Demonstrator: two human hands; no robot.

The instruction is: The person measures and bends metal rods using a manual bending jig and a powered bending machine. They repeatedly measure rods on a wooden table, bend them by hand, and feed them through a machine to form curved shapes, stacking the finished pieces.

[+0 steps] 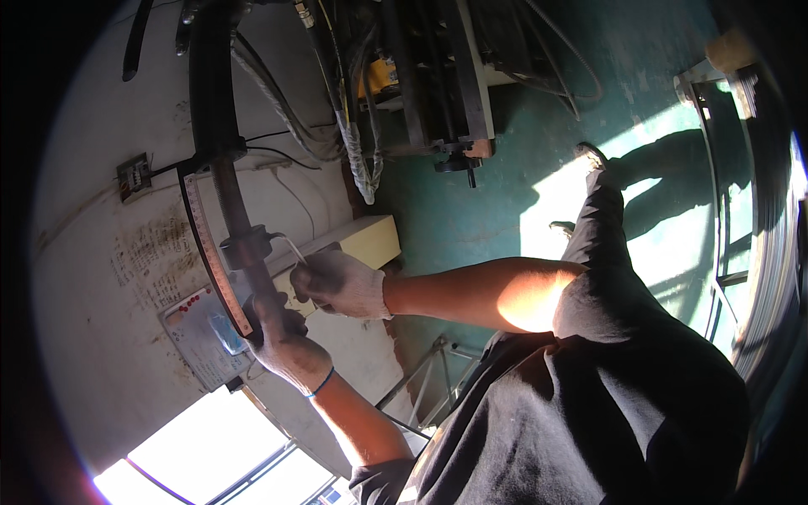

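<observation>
My gloved left hand (287, 347) is wrapped around the lower end of a dark metal shaft (230, 202); its fingers hide that end. My gloved right hand (341, 284) grips a bent metal hex key (291, 247). The key's short end meets the side of a dark round collar (246, 247) on the shaft; whether it sits in a screw is too small to tell. Threads show on the shaft above the collar, below a thick black cylinder (214, 88). Alongside runs a graduated scale strip (214, 259), its end close to my left hand.
Plastic-wrapped hoses (360, 158) hang beside a machine slide with a black handwheel (457, 165). Behind are a pale yellow box-shaped beam (372, 240), a whiteboard (196, 322) bearing writing and a wall switch box (134, 178). A metal rack (716, 189) stands at right.
</observation>
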